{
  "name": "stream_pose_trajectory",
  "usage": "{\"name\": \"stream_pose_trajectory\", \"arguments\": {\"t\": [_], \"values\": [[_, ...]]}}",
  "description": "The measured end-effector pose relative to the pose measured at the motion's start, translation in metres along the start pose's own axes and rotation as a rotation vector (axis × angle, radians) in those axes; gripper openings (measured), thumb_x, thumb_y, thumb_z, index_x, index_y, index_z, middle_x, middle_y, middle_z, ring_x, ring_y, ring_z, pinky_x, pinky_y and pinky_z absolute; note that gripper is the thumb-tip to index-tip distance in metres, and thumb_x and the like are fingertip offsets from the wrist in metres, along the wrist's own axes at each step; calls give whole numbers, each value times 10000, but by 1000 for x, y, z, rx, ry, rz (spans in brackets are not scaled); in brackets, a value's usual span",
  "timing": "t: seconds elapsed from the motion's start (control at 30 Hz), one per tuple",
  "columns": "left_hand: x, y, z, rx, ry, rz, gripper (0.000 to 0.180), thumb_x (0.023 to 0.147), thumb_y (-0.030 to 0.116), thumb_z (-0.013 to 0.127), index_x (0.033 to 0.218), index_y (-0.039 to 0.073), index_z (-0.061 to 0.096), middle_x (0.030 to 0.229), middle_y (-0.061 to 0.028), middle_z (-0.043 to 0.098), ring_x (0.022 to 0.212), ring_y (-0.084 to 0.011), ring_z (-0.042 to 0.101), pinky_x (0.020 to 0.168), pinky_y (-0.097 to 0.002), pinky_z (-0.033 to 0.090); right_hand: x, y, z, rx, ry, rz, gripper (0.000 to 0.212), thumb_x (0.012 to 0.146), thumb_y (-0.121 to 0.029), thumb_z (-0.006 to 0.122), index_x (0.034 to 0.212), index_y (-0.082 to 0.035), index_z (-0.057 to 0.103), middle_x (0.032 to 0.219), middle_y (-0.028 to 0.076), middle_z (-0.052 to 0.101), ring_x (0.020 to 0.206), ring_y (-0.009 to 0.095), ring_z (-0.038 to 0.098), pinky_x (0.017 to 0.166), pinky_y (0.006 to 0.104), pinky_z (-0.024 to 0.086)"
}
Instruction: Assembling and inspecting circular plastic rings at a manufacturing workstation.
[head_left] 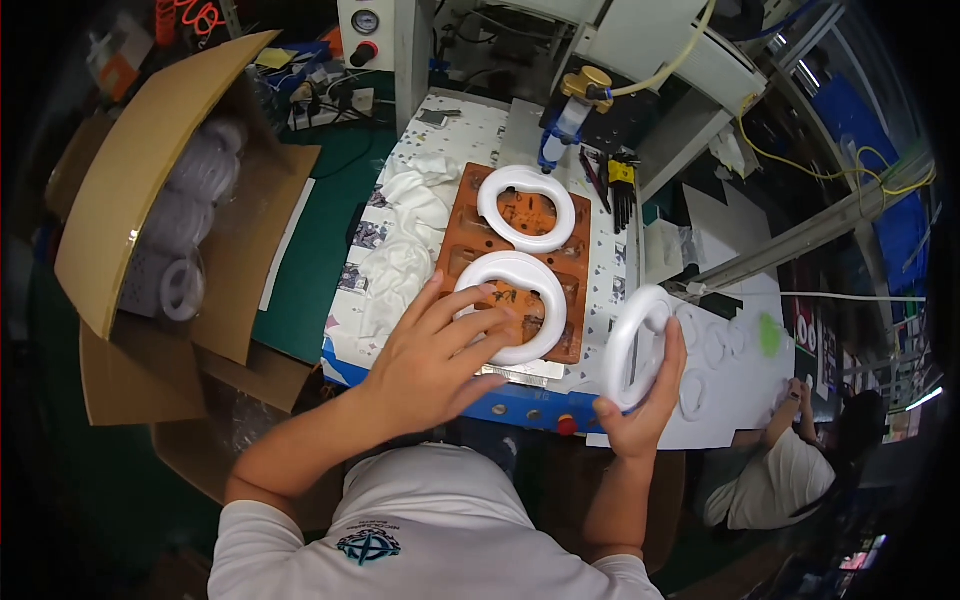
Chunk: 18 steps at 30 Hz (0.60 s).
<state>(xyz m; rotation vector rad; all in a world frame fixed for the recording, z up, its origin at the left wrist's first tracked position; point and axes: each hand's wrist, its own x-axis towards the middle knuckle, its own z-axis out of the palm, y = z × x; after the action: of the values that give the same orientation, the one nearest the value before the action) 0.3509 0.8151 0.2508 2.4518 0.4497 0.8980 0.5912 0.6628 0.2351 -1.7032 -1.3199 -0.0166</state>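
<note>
My left hand [435, 355] lies over the nearer white oval ring [553, 320], its fingers stretched out and apart across the ring's left side and opening. That ring rests in a reddish-brown mould-like block [463, 225]. Another white oval ring [488, 198] sits in the far half of the same block. To the right of the block, my right hand [643, 405] grips a third white ring [617, 345], held up on edge, with the thumb at its lower side and the fingers along its right side.
A cardboard box [150, 140] at left holds several bagged white rings [190, 215]. White cloth [410, 230] lies beside the block. Behind it hangs an air-line filter [572, 118], near hand tools [622, 190]. More rings [693, 392] lie on the right table. A co-worker [775, 475] is beyond.
</note>
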Motion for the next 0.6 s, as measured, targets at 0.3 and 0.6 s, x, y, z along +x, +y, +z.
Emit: {"name": "stream_pose_trajectory", "arguments": {"t": [0.3,0.6], "values": [[2,-23,16,198,-125,194,287,789,184,744,1033,51,673,1113,-42,625,1297,-281,494,1169,-584,262,1,9,-4,6,12,16,1061,742,-567,759,1491,55,339,1455,265,410,1348,405,431,1124,467,328],[-19,-2,-56,286,147,-118,329,743,136,791,1052,88,690,1122,-57,667,1256,-301,544,1155,-574,255,22,-18,21,-235,-243,-112,1083,636,-472,849,1480,2,363,1448,269,398,1365,454,376,1135,635,198]]}}
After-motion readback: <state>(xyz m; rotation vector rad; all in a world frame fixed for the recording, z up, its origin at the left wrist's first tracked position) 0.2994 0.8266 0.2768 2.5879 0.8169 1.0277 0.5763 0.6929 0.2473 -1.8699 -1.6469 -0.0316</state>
